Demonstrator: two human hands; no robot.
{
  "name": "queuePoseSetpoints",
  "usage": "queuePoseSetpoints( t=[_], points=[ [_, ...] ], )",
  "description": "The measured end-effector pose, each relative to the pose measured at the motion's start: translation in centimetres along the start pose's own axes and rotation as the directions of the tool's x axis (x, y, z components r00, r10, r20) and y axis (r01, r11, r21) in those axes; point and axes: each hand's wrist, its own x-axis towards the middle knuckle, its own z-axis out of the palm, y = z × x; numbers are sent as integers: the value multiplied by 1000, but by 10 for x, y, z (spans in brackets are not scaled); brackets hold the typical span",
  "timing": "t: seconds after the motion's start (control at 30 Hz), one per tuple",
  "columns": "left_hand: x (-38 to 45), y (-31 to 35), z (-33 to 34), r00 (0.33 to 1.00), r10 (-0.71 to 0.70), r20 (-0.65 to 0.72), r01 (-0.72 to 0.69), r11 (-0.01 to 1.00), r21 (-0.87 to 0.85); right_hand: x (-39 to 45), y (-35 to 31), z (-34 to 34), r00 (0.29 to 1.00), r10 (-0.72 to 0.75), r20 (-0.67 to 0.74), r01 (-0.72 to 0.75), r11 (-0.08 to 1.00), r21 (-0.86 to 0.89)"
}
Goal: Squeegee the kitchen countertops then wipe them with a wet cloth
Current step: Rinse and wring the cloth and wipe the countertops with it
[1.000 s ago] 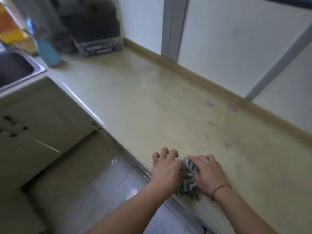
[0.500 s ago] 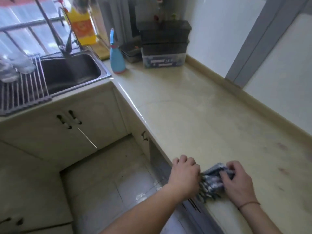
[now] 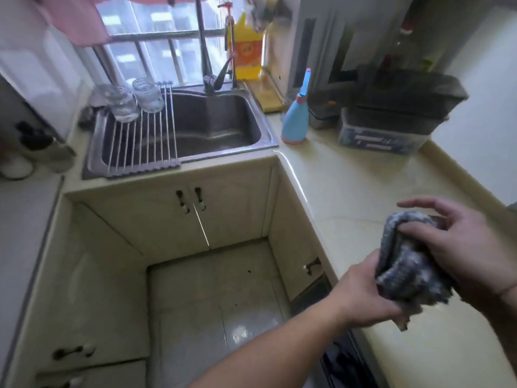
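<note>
While your fingers [image 3: 419, 228] curl round the cloth [image 3: 405, 264], it sits bunched between both hands, lifted clear of the worktop [image 3: 349, 186]. Your right hand [image 3: 458, 247] pinches its upper fold with the thumb; your left hand [image 3: 363, 295] grips it from below. A second ago both hands pressed the cloth flat at the worktop's front edge; half a second ago you were gathering it. Now it's off the surface and your view has swung toward the sink [image 3: 212, 127]. Likely a wiping pass has ended and you're heading to rinse or wring. Blue bottle [image 3: 295, 121] and stacked containers [image 3: 391, 119] sit beyond.
</note>
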Motion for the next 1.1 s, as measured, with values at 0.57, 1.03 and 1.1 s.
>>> queuePoseSetpoints(
  t=[0.57,1.03,1.1],
  points=[
    [83,84,-442,889,-369,-270,308,920,-241,322,-94,252,780,-94,618,346,888,-302],
    [167,39,-585,736,-630,-248,302,633,-713,353,-96,425,694,-465,549,676,683,-276],
    [166,34,-602,755,-639,-147,345,578,-740,379,-84,417,618,-658,430,786,529,-320]
  ],
)
